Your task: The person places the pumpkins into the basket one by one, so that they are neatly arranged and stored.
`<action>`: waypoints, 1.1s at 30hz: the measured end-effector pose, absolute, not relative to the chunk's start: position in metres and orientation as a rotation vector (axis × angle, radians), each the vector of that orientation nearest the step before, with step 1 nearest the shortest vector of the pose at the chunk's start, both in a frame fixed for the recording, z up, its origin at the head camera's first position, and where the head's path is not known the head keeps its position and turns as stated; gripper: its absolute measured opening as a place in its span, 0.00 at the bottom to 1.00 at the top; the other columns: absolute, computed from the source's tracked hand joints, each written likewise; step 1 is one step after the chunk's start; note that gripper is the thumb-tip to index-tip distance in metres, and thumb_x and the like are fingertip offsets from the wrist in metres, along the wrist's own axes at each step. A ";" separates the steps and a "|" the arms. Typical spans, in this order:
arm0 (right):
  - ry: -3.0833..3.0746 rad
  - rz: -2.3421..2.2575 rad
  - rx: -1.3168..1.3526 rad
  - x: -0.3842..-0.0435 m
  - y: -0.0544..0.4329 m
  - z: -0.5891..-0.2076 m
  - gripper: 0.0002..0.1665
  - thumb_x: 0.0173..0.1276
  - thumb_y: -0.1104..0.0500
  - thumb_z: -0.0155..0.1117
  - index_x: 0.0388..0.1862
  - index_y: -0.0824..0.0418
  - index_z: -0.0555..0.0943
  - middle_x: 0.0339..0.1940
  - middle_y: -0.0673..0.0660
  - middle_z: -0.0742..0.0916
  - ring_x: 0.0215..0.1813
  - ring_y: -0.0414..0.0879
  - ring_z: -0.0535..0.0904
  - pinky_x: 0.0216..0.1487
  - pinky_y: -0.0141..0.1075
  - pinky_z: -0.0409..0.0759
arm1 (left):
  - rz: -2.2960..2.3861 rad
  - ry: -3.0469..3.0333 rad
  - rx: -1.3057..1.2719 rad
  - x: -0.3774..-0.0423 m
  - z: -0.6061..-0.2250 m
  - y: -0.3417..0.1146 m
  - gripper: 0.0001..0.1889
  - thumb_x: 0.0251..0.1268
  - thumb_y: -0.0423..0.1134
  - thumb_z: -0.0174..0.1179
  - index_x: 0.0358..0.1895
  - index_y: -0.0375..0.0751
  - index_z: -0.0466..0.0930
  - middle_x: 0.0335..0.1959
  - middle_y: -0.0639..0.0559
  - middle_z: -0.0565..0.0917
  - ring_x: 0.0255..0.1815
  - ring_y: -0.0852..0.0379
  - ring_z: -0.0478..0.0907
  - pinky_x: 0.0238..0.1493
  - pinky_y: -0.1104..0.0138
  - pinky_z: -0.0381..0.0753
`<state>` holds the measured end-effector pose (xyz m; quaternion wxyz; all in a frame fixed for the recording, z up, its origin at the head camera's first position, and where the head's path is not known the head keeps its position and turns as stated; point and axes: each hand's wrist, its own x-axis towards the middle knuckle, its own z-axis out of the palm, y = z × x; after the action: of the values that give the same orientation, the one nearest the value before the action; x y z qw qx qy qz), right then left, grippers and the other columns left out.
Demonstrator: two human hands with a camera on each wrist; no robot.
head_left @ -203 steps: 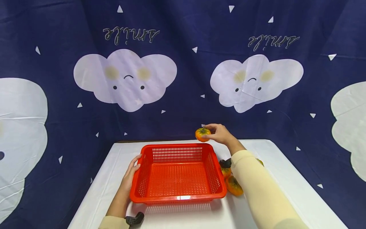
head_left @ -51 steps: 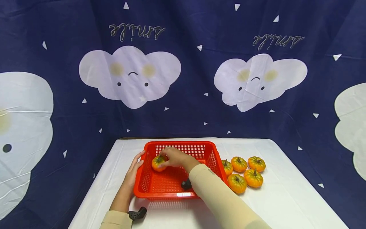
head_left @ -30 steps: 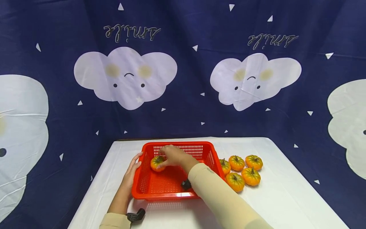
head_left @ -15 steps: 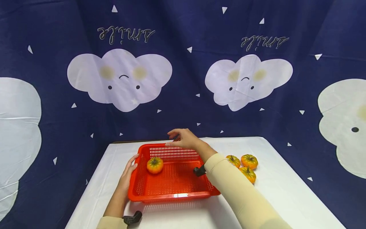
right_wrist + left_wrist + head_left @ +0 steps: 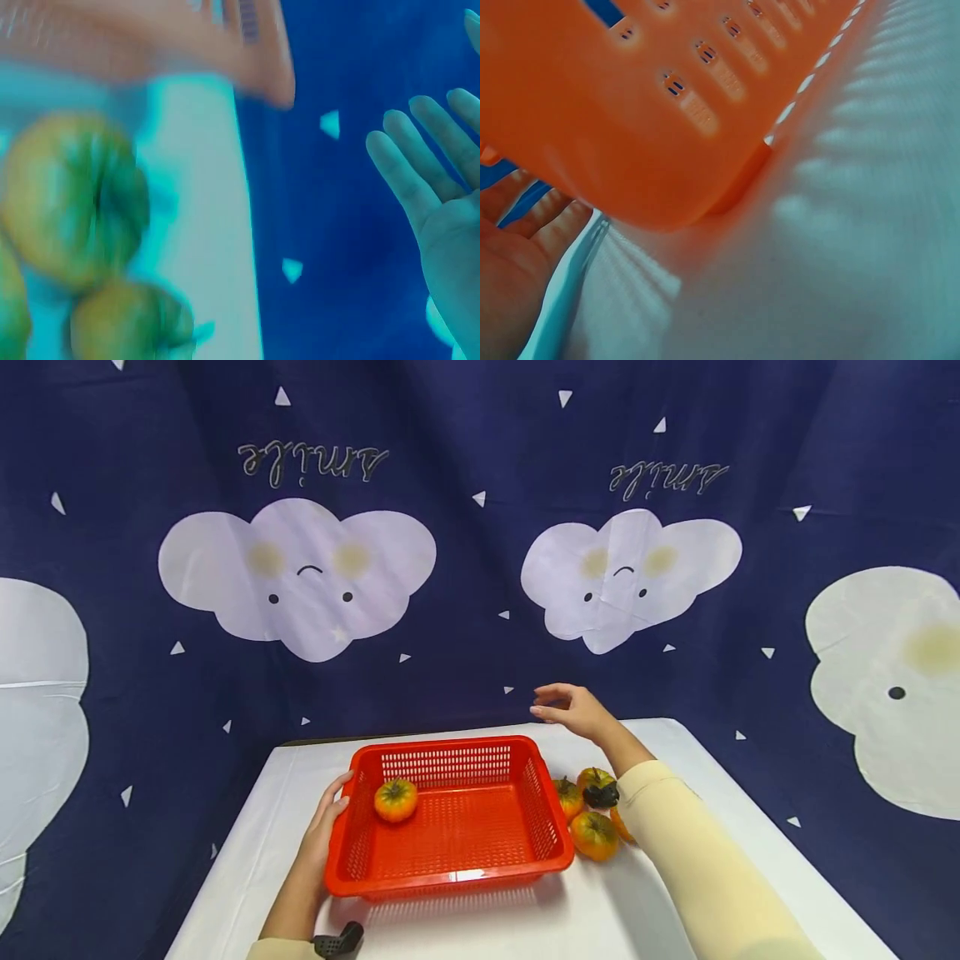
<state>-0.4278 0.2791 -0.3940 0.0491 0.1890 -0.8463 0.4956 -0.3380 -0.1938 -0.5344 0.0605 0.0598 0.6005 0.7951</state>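
Head view: basket crosswise, pumpkin stem-up

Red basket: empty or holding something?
Holding something: one small pumpkin sits inside the basket, toward its left side; the rest of its floor shows bare.

I see a pale yellow, long right sleeve and a beige left sleeve; my feed shows a black, angular, dotted left wrist unit and a black right wrist unit.

"smile" printed twice, upside down, on dark blue backdrop, above two clouds.
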 end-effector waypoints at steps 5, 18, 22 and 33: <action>-2.693 1.418 0.525 -0.419 0.316 -0.404 0.32 0.71 0.56 0.76 0.70 0.66 0.79 0.61 0.65 0.85 0.58 0.56 0.85 0.60 0.49 0.83 | 2.410 1.822 0.222 -0.339 -0.534 -0.192 0.28 0.88 0.47 0.40 0.85 0.60 0.51 0.83 0.47 0.56 0.77 0.40 0.60 0.67 0.49 0.74; -2.993 1.350 0.786 -0.396 0.324 -0.446 0.38 0.62 0.66 0.77 0.70 0.72 0.75 0.67 0.72 0.81 0.68 0.69 0.76 0.69 0.59 0.73 | 2.397 1.832 0.174 -0.337 -0.536 -0.195 0.28 0.87 0.50 0.44 0.84 0.63 0.53 0.82 0.49 0.57 0.78 0.42 0.60 0.66 0.48 0.75; -3.053 1.346 0.714 -0.393 0.324 -0.453 0.39 0.58 0.67 0.79 0.69 0.71 0.77 0.66 0.70 0.82 0.69 0.68 0.75 0.71 0.62 0.69 | 2.414 1.820 0.191 -0.336 -0.536 -0.194 0.28 0.87 0.49 0.43 0.84 0.62 0.52 0.82 0.49 0.58 0.78 0.41 0.61 0.66 0.48 0.75; -3.078 1.307 0.683 -0.385 0.319 -0.461 0.42 0.52 0.64 0.84 0.68 0.67 0.80 0.66 0.66 0.83 0.69 0.65 0.76 0.70 0.61 0.71 | 2.446 1.784 0.235 -0.338 -0.537 -0.194 0.28 0.87 0.48 0.42 0.84 0.60 0.52 0.83 0.46 0.56 0.78 0.39 0.58 0.68 0.49 0.74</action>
<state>-0.3852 0.3192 -0.4610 -0.1353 0.1982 -0.8935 0.3795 -0.3385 -0.1942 -0.5365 0.0525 0.0774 0.5867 0.8044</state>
